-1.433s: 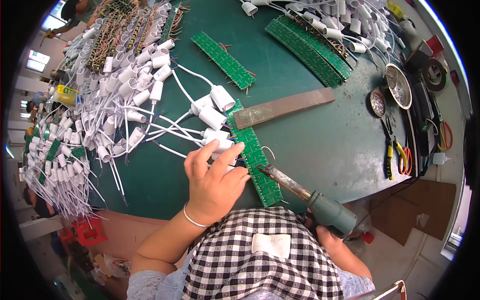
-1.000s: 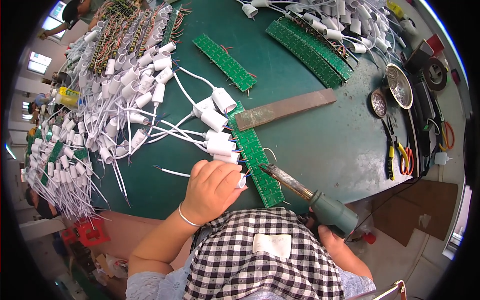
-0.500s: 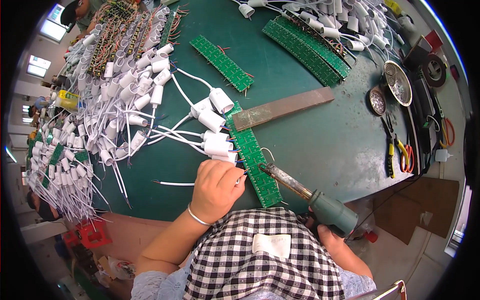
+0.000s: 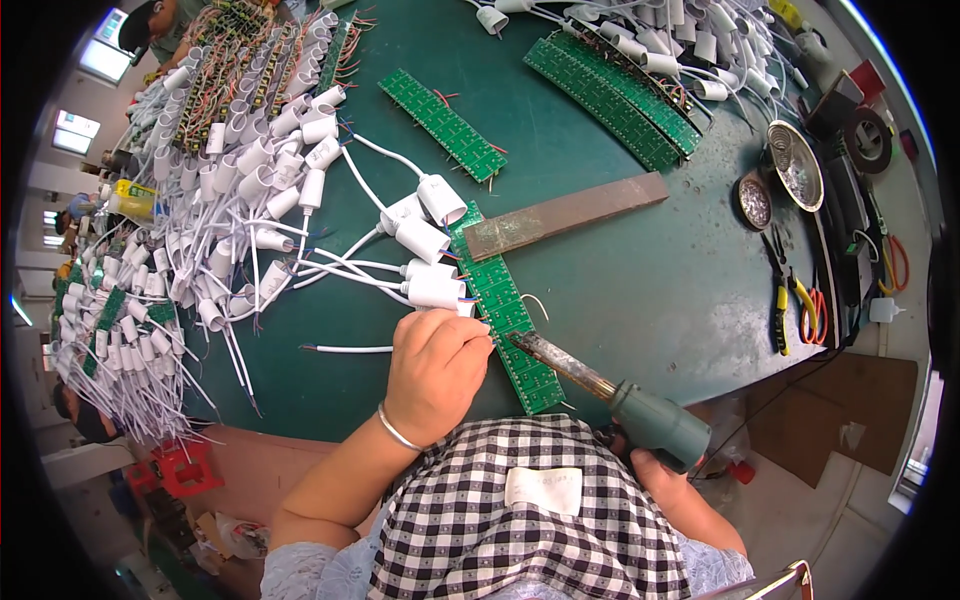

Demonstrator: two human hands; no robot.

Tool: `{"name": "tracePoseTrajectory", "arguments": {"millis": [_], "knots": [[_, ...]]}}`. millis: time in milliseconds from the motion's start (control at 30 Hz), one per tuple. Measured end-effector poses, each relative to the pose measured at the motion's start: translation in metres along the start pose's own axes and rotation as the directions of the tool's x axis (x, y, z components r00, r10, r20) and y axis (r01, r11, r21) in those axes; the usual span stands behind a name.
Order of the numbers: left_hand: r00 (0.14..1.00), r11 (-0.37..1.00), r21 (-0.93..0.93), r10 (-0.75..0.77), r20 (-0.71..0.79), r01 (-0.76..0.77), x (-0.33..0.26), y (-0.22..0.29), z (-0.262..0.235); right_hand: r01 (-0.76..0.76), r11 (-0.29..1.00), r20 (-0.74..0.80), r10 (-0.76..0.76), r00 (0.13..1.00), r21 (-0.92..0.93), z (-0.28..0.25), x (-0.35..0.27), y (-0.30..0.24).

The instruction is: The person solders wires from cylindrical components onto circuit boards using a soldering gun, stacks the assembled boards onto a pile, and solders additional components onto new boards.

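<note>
My left hand [image 4: 440, 370] is closed in a pinch at the left edge of a green circuit board strip [image 4: 515, 325], on a lamp socket's wire; a white cable [image 4: 345, 349] runs out from behind this hand, and the socket itself is hidden. My right hand [image 4: 655, 472] is wrapped round the green handle of a soldering iron [image 4: 660, 425], partly hidden by it. The iron's dark tip is over the board, close to my left fingertips. Several white lamp sockets [image 4: 436, 285] lie along the board's left side, with coloured wires reaching its edge. A brown flat bar [image 4: 570, 215] rests across the board's far end.
Heaped sockets with cables [image 4: 240, 180] cover the left side. Another board strip [image 4: 445, 125] lies farther back, and stacked boards [image 4: 610, 100] sit at the far right. Metal dishes [image 4: 795, 165], pliers [image 4: 782, 300] and orange-handled scissors [image 4: 815, 315] are on the right.
The soldering iron's tip has shifted slightly left, nearer my left fingers. My left hand has moved a little up along the board's edge, and the cable behind it has shifted too.
</note>
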State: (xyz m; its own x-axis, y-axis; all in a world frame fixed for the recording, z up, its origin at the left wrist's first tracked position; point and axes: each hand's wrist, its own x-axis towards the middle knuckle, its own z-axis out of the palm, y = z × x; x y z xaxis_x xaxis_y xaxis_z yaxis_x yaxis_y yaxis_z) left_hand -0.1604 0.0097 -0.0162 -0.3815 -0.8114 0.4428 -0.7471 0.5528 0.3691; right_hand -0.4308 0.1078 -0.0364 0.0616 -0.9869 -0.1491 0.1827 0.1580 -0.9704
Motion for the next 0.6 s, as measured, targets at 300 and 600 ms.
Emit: {"name": "tracePoseTrajectory", "arguments": {"millis": [300,600], "knots": [[0.985,0.988,-0.032,0.155,0.081,-0.153,0.004,-0.011,-0.005,0.047,0.991,0.098,-0.035,0.995,-0.128,-0.002,0.002,-0.004],[0.990,0.989,-0.052,0.137,0.033,-0.135,0.001,-0.012,-0.001,0.073,0.966,0.141,-0.039,0.989,-0.246,-0.007,0.004,-0.005]]}}
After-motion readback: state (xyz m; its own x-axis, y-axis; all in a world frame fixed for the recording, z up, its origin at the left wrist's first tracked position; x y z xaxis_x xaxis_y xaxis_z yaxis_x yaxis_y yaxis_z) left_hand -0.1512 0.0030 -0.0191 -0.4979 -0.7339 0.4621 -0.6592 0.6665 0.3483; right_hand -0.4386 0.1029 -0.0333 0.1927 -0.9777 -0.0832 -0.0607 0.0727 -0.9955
